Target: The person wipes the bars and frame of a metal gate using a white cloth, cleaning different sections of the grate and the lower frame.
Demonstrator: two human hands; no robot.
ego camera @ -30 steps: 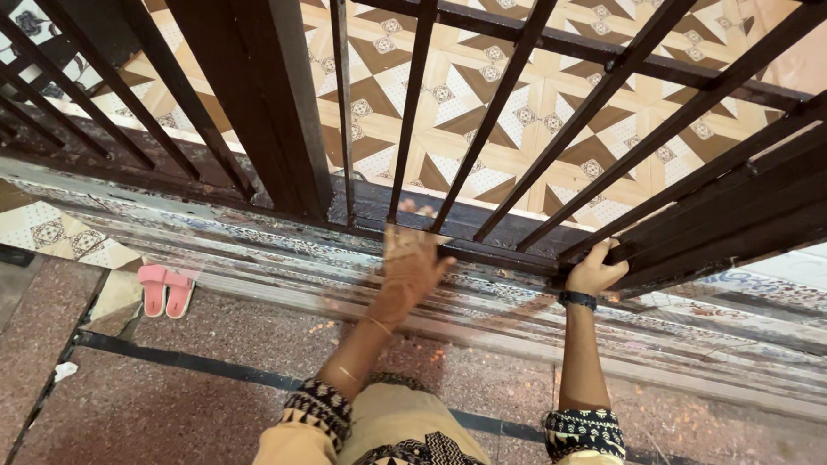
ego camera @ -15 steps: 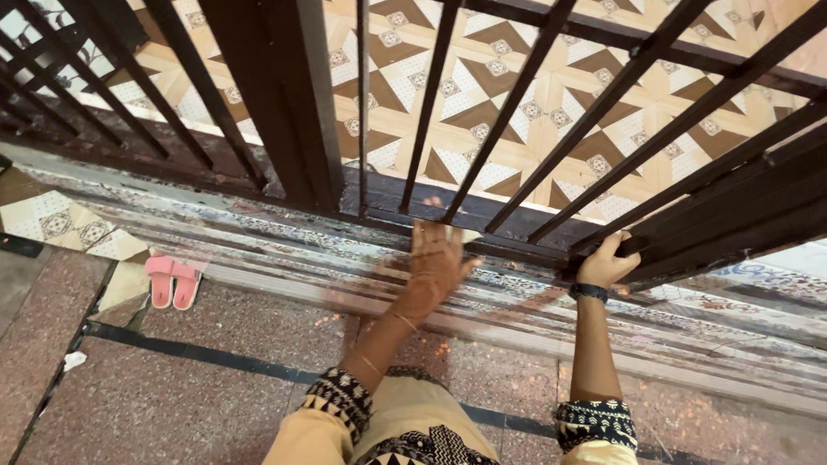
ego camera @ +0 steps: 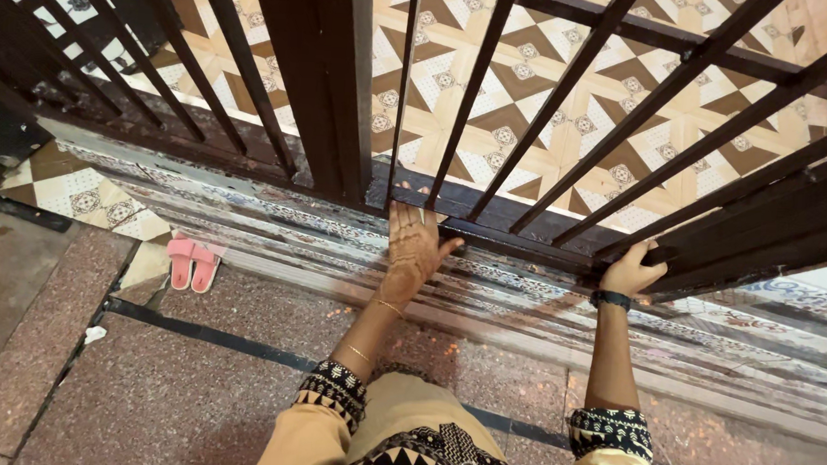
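Head view, looking down past the person's knees: at the far left, a run of dark metal railing bars (ego camera: 83, 64) slants over a patterned tile floor (ego camera: 552, 108) of brown, cream and white stars. Nearer, on the left, a pair of pink slippers (ego camera: 193, 262) lies side by side at the edge of a worn, painted stone threshold (ego camera: 272, 239), with speckled reddish terrazzo floor (ego camera: 141, 388) and a dark inlaid stripe in front of it.

Right of the slippers stands the thick upright post of a dark brown barred metal gate (ego camera: 323, 77), its thin bars fanning away to the right above a flat bottom rail. The left hand (ego camera: 411, 251), marked with henna and wearing thin gold bangles at the wrist, lies flat with fingers spread, fingertips touching the gate's bottom rail just right of the post; its grip is apart, clamped on nothing.

Between the arms, mustard trousers and black-and-white patterned cuffs show at the near edge.

Farther right, the right hand (ego camera: 633, 270), with a dark band at the wrist, is closed around the gate's bottom rail where several bars crowd together; which bar the fingers wrap is probably the lowest, though the overlap makes it hard to tell.
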